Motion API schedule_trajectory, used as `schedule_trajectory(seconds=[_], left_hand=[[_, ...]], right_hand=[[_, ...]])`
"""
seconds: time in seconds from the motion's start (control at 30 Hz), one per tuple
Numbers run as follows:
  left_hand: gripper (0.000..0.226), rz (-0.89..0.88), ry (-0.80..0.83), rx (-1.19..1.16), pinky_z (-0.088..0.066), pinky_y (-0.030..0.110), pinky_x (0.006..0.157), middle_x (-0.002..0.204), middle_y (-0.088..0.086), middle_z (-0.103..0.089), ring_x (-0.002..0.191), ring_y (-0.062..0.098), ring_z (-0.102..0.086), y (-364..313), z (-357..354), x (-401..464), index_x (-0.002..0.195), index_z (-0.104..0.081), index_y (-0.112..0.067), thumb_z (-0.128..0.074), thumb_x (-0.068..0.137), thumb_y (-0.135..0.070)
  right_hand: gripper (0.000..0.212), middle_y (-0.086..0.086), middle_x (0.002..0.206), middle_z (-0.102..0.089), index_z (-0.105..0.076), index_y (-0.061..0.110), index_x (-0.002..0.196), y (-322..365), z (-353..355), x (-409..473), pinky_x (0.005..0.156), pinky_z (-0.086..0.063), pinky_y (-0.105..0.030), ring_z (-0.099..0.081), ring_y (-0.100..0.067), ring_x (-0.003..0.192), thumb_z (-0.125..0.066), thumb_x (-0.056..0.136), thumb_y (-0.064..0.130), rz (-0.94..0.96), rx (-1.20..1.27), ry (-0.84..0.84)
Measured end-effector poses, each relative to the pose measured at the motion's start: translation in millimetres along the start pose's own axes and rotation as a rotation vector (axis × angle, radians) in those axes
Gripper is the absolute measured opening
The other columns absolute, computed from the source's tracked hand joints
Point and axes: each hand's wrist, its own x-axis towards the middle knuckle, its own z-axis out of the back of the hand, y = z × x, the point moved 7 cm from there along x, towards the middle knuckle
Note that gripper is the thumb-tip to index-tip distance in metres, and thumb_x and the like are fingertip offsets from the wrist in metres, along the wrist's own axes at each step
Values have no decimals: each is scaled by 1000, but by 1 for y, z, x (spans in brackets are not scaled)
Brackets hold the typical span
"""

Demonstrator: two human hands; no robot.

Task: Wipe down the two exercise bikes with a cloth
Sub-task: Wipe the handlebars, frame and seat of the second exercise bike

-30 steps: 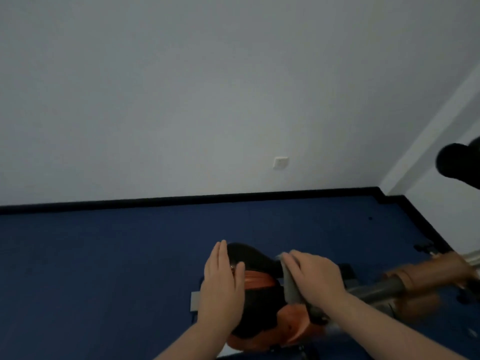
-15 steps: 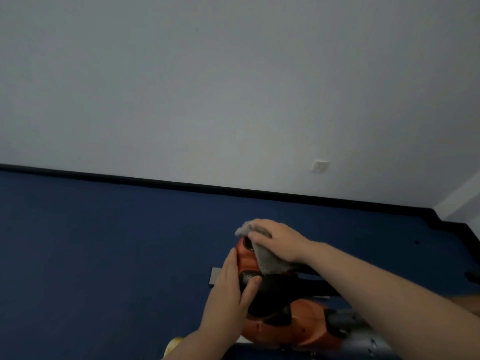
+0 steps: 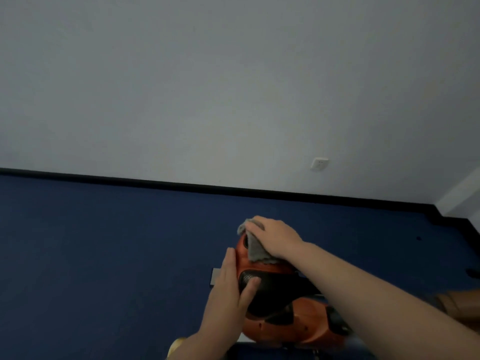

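The left grip (image 3: 228, 287) is lying flat against the near left side of the exercise bike (image 3: 272, 302), fingers straight and thumb resting on the black mesh panel; it is gripping nothing, and I judge it is bracing the housing so the bike is not rocking under the wiping. Just beyond it, the right grip (image 3: 272, 237) is pressing a grey cloth (image 3: 255, 249) onto the far top of the orange shell, fingers spread over the fabric, its loose edge hanging down the housing. That reach suggests the far end is the part being cleaned now. The bike is sitting low in the view on the blue floor (image 3: 104, 255), close to the person. Counting: two hands, one cloth, one bike clearly showing; the second bike is not identifiable. Farthest off, one wall socket (image 3: 319, 164) is sitting above the black skirting.
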Motion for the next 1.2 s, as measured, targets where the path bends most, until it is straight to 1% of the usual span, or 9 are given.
schedule_trajectory(seconds=[0.1, 0.2, 0.37, 0.63, 0.73, 0.87, 0.97, 1.07, 1.2], left_hand=[[86, -108, 24, 61, -14, 32, 121, 159, -22, 4, 145, -3, -4, -2, 3, 4, 138, 16, -55, -34, 74, -83], [89, -189, 51, 116, -13, 19, 115, 150, -40, 6, 138, -19, -2, -6, 11, 14, 137, 18, -59, -32, 70, -91], [59, -222, 67, 96, -8, 12, 111, 153, -35, -4, 139, -17, -4, -27, 15, 48, 138, -3, -59, -22, 85, -77], [65, -235, 161, 96, -13, 20, 116, 156, -18, -21, 141, -5, -16, -37, 3, 67, 150, -19, -34, -22, 90, -59], [70, -329, 200, 256, -12, 25, 119, 156, -17, -20, 143, -1, -13, -41, 2, 69, 152, -24, -30, -15, 90, -61], [54, -486, 182, 409, -33, 29, 107, 132, -12, -46, 124, 7, -39, -57, 4, 83, 131, -51, -26, -23, 94, -55], [22, -562, 216, 409, -36, 25, 86, 106, -13, -53, 97, 7, -50, -67, -2, 102, 105, -55, -30, -37, 98, -42], [24, -581, 294, 397, -36, 23, 81, 109, -16, -58, 98, 1, -48, -65, -11, 111, 110, -60, -32, -40, 99, -38], [30, -585, 298, 402, -37, 21, 83, 115, -17, -61, 105, 0, -48, -58, -12, 115, 119, -61, -32, -39, 100, -36]], right_hand=[[44, 11, 129, -53, -48, 45, 123, 10, -6, -24, 86, -45, -37, -53, -18, 114, -23, 93, 65, 119, -146, -183], [48, 17, 150, -35, -25, 53, 142, -6, -8, -58, 93, -43, -37, -47, -15, 124, -22, 95, 64, 206, -201, -217], [39, 7, 110, -61, -47, 32, 117, -56, 17, -86, 70, -42, -33, -61, -19, 98, -27, 97, 59, -87, -343, -209], [56, 9, 156, -28, -17, 43, 150, 3, -22, -91, 119, -12, -36, -27, -13, 140, -11, 96, 56, -162, -231, -425], [49, 13, 140, -49, -42, 39, 140, -47, 0, -122, 115, -22, -31, -41, -12, 129, -26, 97, 55, -300, -279, -495], [40, 3, 127, -57, -57, 24, 124, -87, 19, -145, 103, -35, -31, -44, -17, 120, -34, 101, 46, -614, -148, -643], [53, 4, 154, -32, -42, 29, 141, -54, -8, -135, 119, -12, -37, -20, -22, 143, -21, 98, 53, -683, -221, -692], [66, 18, 158, 21, 9, 45, 150, -21, -47, -131, 115, 20, -29, 23, -9, 145, 5, 88, 70, -617, -39, -693], [67, 3, 161, 16, 6, 27, 154, -46, -27, -131, 119, 12, -33, 20, -19, 147, -8, 97, 58, -852, -20, -774]])
